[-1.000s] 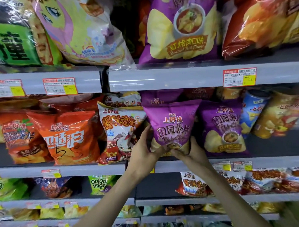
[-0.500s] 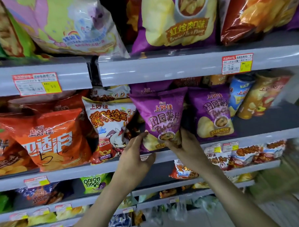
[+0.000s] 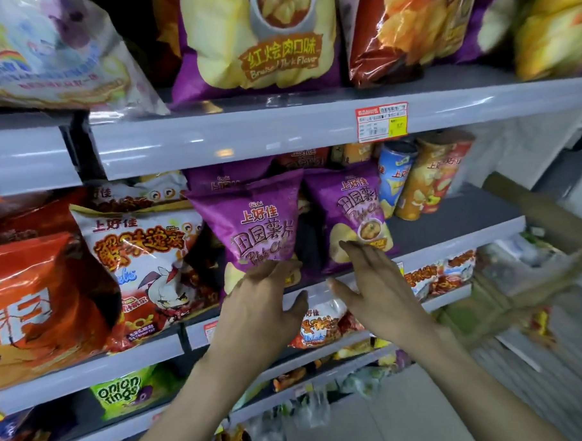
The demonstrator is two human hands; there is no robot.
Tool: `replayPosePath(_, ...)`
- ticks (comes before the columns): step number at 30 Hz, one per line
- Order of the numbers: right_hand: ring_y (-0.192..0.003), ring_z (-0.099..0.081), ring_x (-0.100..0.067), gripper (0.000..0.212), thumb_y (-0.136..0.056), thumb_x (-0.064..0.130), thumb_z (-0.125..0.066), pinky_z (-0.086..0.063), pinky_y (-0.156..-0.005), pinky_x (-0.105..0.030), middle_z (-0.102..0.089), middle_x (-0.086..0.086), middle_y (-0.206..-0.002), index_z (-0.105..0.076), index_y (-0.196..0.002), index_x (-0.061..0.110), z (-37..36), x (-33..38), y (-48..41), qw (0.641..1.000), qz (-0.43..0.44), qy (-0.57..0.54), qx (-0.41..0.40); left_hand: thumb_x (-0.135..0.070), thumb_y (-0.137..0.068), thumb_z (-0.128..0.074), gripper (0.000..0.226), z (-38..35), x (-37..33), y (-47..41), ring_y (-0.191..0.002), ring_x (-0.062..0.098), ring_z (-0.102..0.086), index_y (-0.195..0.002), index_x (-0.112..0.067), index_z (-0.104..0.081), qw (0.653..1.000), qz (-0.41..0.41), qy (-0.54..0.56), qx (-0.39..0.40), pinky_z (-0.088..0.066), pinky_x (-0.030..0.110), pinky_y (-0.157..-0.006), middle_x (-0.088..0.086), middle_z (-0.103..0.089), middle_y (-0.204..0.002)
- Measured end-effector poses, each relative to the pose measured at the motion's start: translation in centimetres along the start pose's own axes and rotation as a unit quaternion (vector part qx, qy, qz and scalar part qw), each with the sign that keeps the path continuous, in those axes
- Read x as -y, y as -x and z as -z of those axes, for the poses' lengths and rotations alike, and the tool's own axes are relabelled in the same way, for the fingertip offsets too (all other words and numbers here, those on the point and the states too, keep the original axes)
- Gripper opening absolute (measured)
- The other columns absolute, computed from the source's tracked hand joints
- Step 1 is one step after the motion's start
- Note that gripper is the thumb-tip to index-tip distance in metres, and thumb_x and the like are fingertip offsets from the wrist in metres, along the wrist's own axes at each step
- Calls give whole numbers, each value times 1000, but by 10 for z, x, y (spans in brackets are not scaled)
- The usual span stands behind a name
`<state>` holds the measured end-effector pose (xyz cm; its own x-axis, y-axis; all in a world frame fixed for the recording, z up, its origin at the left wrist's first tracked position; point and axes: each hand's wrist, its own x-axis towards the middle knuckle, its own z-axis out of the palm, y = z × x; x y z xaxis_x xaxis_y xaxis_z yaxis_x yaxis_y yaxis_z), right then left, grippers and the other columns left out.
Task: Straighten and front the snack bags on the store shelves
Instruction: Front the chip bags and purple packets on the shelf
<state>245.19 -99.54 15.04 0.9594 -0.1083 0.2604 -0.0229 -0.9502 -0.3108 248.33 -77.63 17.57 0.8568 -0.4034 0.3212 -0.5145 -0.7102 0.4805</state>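
A purple potato chip bag [image 3: 256, 228] stands upright at the front of the middle shelf [image 3: 457, 243], label facing out. My left hand [image 3: 257, 308] is just below it, fingers relaxed, with the fingertips at the bag's bottom edge and the thumb spread apart. My right hand [image 3: 375, 283] hovers with straight fingers in front of a second purple chip bag [image 3: 352, 214] to the right, holding nothing. A white and red crab snack bag [image 3: 144, 260] stands to the left of the first purple bag.
Orange-red bags [image 3: 43, 297] fill the left of the middle shelf and chip canisters [image 3: 414, 178] stand at its right. Large bags [image 3: 258, 38] overhang the shelf above. Lower shelves hold onion rings [image 3: 123, 391] and small red packets [image 3: 321, 325]. The aisle floor lies at lower right.
Both hands have let go of the purple bag and opened. My right hand has shifted right toward the second purple bag. The view has moved closer and tilted.
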Motion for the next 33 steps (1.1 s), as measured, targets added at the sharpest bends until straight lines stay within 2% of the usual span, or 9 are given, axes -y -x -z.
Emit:
replayPosePath(5,-127,-50,-27,63,-96,57,-49,-48,-99,-46,-56,-1,-141,-49,-147,20,18,-42,-17,999,22,-7,-33,-46,-90,-61,59,-23,-28,-31,-112,25,-67,-147,-33,-52,1000,9,-6,8,-59,43,-84,-4,-67,-127)
replayPosePath(8,-124,-50,-26,55,-98,51,-57,-49,-96,-46,-56,2,-137,-48,-144,24,27,-75,-30,999,23,-31,-35,-44,-95,-67,65,-47,-51,-53,-117,26,-66,-155,-27,-46,999,30,28,2,-55,37,-90,0,-65,-135)
replayPosePath(13,-133,-47,-23,62,-100,50,-59,-46,-107,-45,-51,1,-145,-38,-153,24,32,-119,-52,996,20,-86,0,-58,-94,-67,83,-91,-70,-94,-135,22,-50,-159,-17,-36,977,145,155,-8,-38,28,-98,1,-50,-143)
replayPosePath(17,-141,-43,-22,74,-101,53,-56,-40,-115,-41,-45,1,-154,-27,-161,21,24,-136,-68,987,24,-147,58,-80,-72,-65,110,-114,-67,-118,-135,18,-50,-157,-15,-39,935,256,243,-18,-42,43,-116,-2,-50,-145)
replayPosePath(20,-141,-47,-23,87,-93,68,-57,-42,-115,-44,-46,2,-157,-23,-162,28,12,-145,-81,962,-12,-249,114,-80,-66,-75,80,-124,-67,-129,-116,11,-67,-126,-31,-61,910,281,305,-2,-50,46,-109,-12,-73,-123)
replayPosePath(23,-136,-53,-20,97,-78,84,-57,-45,-111,-45,-52,9,-152,-28,-158,38,3,-152,-93,933,-58,-327,136,-82,-63,-79,92,-132,-67,-138,-112,14,-70,-134,-32,-51,901,286,324,20,-53,46,-107,-9,-73,-122)
replayPosePath(25,-130,-57,-17,97,-75,83,-63,-46,-102,-37,-58,13,-144,-33,-156,40,-1,-153,-97,914,-77,-370,150,-76,-63,-84,96,-135,-70,-144,-109,15,-72,-139,-31,-45,892,288,346,26,-57,46,-103,-7,-74,-120)
replayPosePath(28,-125,-60,-13,95,-74,75,-72,-45,-96,-31,-63,17,-136,-35,-154,40,-6,-154,-102,894,-84,-411,157,-61,-74,-88,91,-138,-74,-148,-106,12,-72,-142,-28,-38,891,275,359,27,-60,33,-93,-6,-72,-121)
replayPosePath(33,-122,-63,-5,109,-66,58,-89,-54,-104,-33,-64,19,-135,-34,-156,32,-8,-157,-104,890,-64,-421,163,-71,-57,-93,114,-141,-61,-136,-106,13,-75,-149,-37,-35,891,250,379,-19,-60,48,-98,-12,-77,-115)
